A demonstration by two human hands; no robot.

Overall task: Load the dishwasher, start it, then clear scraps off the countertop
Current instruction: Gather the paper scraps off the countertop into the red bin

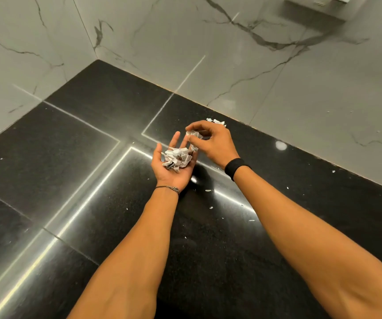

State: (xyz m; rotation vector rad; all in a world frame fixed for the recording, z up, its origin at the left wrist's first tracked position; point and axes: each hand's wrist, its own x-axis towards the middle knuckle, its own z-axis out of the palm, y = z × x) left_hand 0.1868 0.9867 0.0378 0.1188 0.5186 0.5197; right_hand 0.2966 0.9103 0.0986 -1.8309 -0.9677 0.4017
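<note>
The left hand [173, 174] lies palm up over the black table [93, 157], its fingers [175, 139] loosely straight and pointing away toward the wall [277, 88]. It carries a heap of scraps [176, 158] in its palm. The heap is a rounded clump of crumpled white paper with no clear long axis, and its pieces are too tangled to count. The right hand [215, 143] hovers just beyond it, thumb and fingers narrowed into a pinch on one hanging scrap [194, 137] (its long axis runs roughly down toward the left palm). One more crumpled piece [216, 122] lies on the table behind the right hand, near the wall's foot. Several tiny white flecks [208, 190] dot the table to the right of the forearms.
</note>
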